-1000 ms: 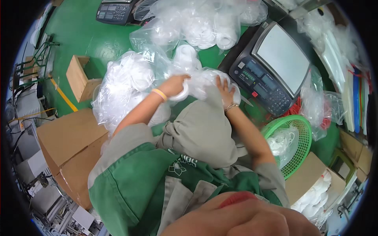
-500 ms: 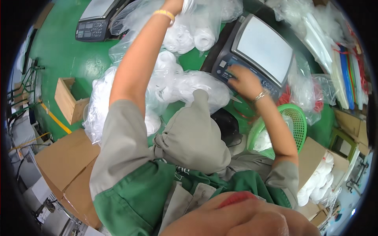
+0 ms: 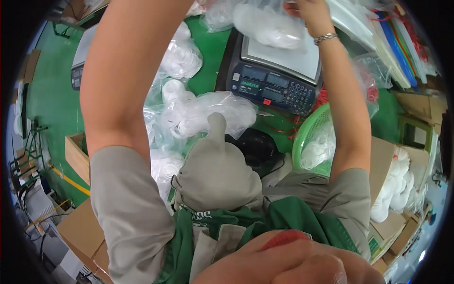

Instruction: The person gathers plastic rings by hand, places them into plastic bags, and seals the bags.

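1. At the upper edge of the view, over the plate [image 3: 283, 61] of a dark scale [image 3: 253, 87]: a clear plastic bag [image 3: 269, 29] with white pieces inside, its top partly cut off by the frame. Fully resting there or partly held up: not possible to say.

2. Just beside the right part of this bag, the right hand [image 3: 311, 14], with bent fingers and a metal bracelet [image 3: 325, 38] at the wrist. Grasping the film or only near to it: impossible to judge from this angle.

3. Left forearm [image 3: 127, 61] stretched up past the upper edge. Left hand beyond the frame, hence nothing to say about its grip.

4. By its look, soft and loose to handle, probably light, with contents likely to shift and sag. Film thin and perhaps slippery on the smooth plate; not fragile like glass, but easy to tear.

5. Better to take hold of a wide gather of film, with a palm under the full part, than to pinch one single fold.

6. Nearer to the body, on the green floor [image 3: 208, 42]: a similar filled bag [image 3: 222, 111], with a pointed blade [image 3: 265, 113] close to its right end. Farther right, a green basket [image 3: 305, 135] with white material inside.
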The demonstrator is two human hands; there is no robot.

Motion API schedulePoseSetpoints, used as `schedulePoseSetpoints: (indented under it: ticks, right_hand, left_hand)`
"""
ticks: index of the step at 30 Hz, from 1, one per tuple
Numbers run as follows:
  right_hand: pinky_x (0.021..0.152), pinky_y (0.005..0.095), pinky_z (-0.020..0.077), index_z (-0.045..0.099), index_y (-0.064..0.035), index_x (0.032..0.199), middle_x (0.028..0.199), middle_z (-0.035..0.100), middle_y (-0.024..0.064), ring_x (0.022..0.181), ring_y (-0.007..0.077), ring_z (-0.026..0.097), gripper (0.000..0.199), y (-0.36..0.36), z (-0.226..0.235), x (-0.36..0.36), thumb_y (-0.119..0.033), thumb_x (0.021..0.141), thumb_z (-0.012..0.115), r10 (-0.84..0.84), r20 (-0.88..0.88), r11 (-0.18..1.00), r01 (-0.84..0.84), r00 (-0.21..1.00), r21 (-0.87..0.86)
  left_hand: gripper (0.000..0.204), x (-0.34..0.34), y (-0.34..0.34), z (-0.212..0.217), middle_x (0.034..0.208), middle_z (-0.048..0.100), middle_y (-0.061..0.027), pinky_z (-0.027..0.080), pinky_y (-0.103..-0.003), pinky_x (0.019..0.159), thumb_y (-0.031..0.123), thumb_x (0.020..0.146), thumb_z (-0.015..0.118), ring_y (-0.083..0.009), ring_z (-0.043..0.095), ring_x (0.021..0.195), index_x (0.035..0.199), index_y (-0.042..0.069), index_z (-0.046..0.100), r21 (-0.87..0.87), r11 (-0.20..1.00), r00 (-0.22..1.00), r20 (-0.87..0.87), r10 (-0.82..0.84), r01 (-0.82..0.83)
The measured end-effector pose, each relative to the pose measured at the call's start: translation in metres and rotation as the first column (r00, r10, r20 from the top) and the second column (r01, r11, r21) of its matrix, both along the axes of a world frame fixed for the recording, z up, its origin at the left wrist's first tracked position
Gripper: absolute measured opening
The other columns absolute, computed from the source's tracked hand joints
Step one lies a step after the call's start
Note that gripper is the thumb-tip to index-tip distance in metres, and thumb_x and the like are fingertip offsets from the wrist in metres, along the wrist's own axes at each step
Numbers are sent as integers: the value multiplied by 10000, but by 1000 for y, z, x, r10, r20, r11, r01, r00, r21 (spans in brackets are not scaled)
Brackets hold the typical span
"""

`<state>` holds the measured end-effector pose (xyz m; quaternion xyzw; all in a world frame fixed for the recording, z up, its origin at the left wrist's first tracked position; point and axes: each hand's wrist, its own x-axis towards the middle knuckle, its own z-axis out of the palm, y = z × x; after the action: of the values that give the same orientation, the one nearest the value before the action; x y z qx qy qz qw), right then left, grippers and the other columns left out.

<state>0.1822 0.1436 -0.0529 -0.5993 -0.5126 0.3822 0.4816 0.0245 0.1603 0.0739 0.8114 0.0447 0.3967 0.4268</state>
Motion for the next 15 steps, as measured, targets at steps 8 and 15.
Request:
schedulePoseSetpoints:
  ticks: [8,15]
  right_hand:
    - [749,330,473,643,-32,940,849,666,123,796,217,640,357,-27,-89,152,-352,794,584,-117,811,989,-6,573,147]
    - [867,326,460,593,-46,1078,1029,628,137,1019,236,580,285,-53,-86,168,-151,813,578,-176,174,939,218,969,-265]
  left_hand:
    - [258,19,-56,-57,941,589,-102,466,-260,715,175,880,506,-195,587,791,1065,2,560,267,962,970,-244,3,64]
    - [314,-18,-56,-47,992,586,-64,469,-239,693,211,913,496,-118,521,787,1159,24,558,-201,956,966,-191,175,-213]
